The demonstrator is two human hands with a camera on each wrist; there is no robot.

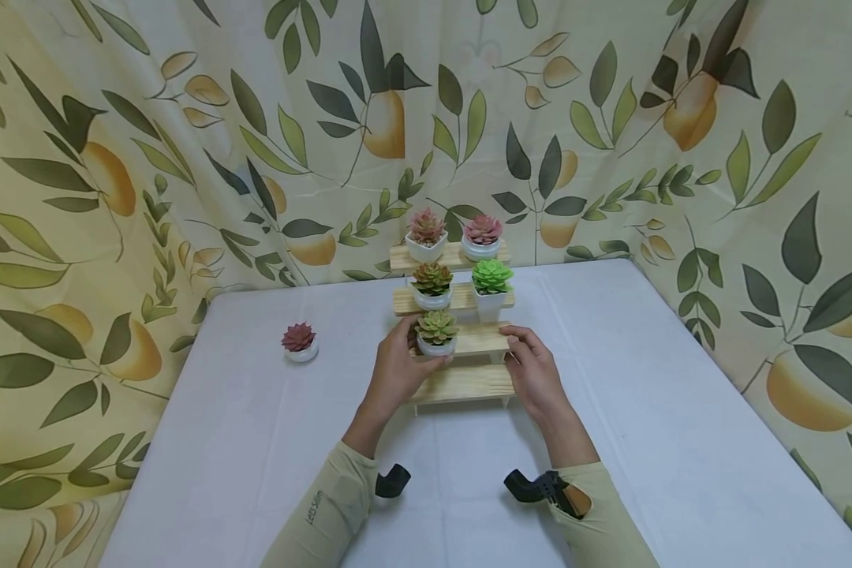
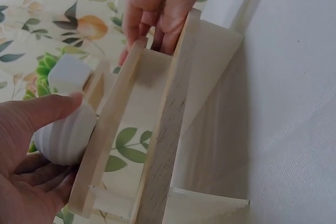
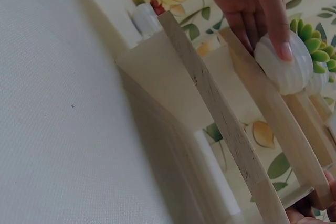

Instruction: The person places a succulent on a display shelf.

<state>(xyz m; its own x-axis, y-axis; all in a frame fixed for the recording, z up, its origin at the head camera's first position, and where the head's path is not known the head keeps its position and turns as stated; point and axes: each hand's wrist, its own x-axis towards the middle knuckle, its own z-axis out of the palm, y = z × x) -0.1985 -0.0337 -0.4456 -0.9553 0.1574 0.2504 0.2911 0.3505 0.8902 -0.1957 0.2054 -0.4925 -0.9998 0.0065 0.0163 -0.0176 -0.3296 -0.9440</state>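
Observation:
My left hand [image 1: 396, 364] grips the white ribbed pot of a pale green succulent [image 1: 437, 328], thumb in front and fingers behind. The pot stands at the left end of a lower tier of a wooden stepped shelf [image 1: 465, 384]; the left wrist view shows the pot [image 2: 65, 137] against the plank. At the other end of that tier, my right hand [image 1: 537, 375] holds the plank's edge with curled fingers. Higher up stand a brownish succulent [image 1: 431, 285], a bright green one [image 1: 492, 288] and two pink ones, at left [image 1: 426, 235] and right [image 1: 481, 237].
A dark red succulent in a white pot [image 1: 301, 343] stands apart on the white tabletop [image 1: 241, 442], left of the shelf. Behind the table hangs a curtain [image 1: 255, 197] printed with fruit and leaves. Black wrist mounts [image 1: 394, 480] protrude near both sleeves.

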